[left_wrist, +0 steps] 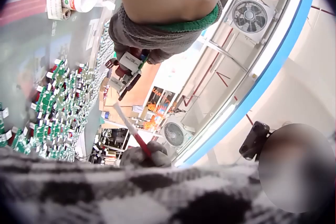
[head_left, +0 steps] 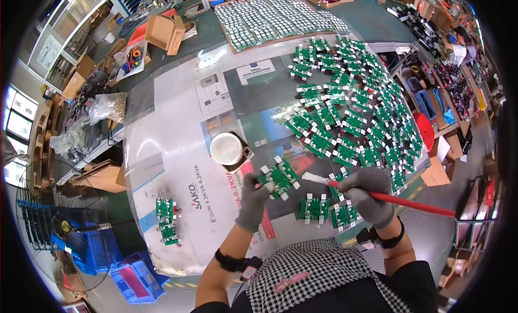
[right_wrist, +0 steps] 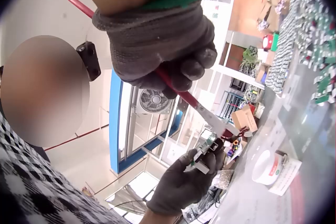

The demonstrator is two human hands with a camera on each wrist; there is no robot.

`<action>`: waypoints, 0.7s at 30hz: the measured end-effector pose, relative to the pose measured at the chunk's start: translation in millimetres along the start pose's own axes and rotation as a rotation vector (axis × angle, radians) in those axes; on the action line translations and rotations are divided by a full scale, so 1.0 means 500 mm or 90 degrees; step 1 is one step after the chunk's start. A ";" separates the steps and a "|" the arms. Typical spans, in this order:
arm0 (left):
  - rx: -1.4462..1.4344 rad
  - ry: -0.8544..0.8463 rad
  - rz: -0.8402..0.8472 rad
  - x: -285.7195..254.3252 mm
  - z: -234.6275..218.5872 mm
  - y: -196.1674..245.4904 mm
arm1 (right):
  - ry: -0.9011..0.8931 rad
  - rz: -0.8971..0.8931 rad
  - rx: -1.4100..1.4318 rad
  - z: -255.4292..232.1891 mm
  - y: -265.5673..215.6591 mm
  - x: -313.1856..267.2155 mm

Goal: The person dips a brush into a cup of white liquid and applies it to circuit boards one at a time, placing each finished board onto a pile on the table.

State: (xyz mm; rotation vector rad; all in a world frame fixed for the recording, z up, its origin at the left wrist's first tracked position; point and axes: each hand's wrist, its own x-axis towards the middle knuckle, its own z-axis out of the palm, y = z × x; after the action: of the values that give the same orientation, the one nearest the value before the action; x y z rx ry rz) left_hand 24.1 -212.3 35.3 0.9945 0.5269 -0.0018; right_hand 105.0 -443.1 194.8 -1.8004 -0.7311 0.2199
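Observation:
My left hand (head_left: 252, 202), in a grey glove, holds a green circuit board (head_left: 279, 178) by its left edge, raised over the table. In the left wrist view the board (left_wrist: 128, 66) is seen edge-on below the glove. My gloved right hand (head_left: 372, 197) grips a brush (head_left: 415, 203) by its long red handle, its whitish end pointing left toward the board. The right wrist view shows the fingers of the right hand (right_wrist: 157, 45) curled round the handle. Beyond the board stands a white tub (head_left: 226, 148) in a cardboard holder. Two boards (head_left: 314, 209) lie below the brush.
Many loose green boards (head_left: 353, 121) cover the table's right side. Behind them, a cardboard tray (head_left: 270, 23) carries rows of boards. Two boards (head_left: 165, 208) lie at the left near edge. A fan (head_left: 65, 225) stands left of the table, beside a blue crate (head_left: 137, 278).

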 end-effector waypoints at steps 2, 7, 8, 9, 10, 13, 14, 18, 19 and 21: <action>-0.087 0.001 -0.067 0.061 0.009 -0.117 | 0.037 0.002 -0.009 0.020 -0.013 0.013; 0.372 0.043 0.040 0.100 0.020 -0.199 | 0.039 0.076 0.050 0.057 -0.011 0.040; 0.446 0.113 0.105 0.083 0.004 -0.180 | 0.068 0.113 0.026 0.055 -0.009 0.042; 0.523 0.178 0.167 0.070 -0.020 -0.167 | 0.066 0.110 0.061 0.049 0.006 0.045; 0.472 0.224 0.253 0.067 -0.110 -0.168 | 0.074 0.153 0.121 0.049 0.014 0.050; 0.633 0.522 0.466 0.013 -0.344 -0.030 | 0.037 0.196 0.207 0.060 0.030 0.077; 0.748 0.624 0.378 -0.015 -0.423 0.015 | 0.035 0.185 0.238 0.085 0.027 0.093; 0.874 0.826 -0.099 -0.059 -0.736 0.086 | -0.107 0.234 0.320 0.151 0.044 0.175; 0.875 0.695 -0.170 -0.073 -0.779 0.089 | -0.148 0.271 0.309 0.171 0.053 0.197; 0.742 0.555 -0.135 -0.071 -0.783 0.095 | -0.229 0.279 0.284 0.209 0.073 0.246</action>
State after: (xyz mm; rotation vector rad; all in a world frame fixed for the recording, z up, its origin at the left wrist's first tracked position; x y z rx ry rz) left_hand -160.6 118.1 -80.5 2.0824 1.5217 -0.0736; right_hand 164.8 -295.5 149.2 -1.4806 -0.4703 0.9428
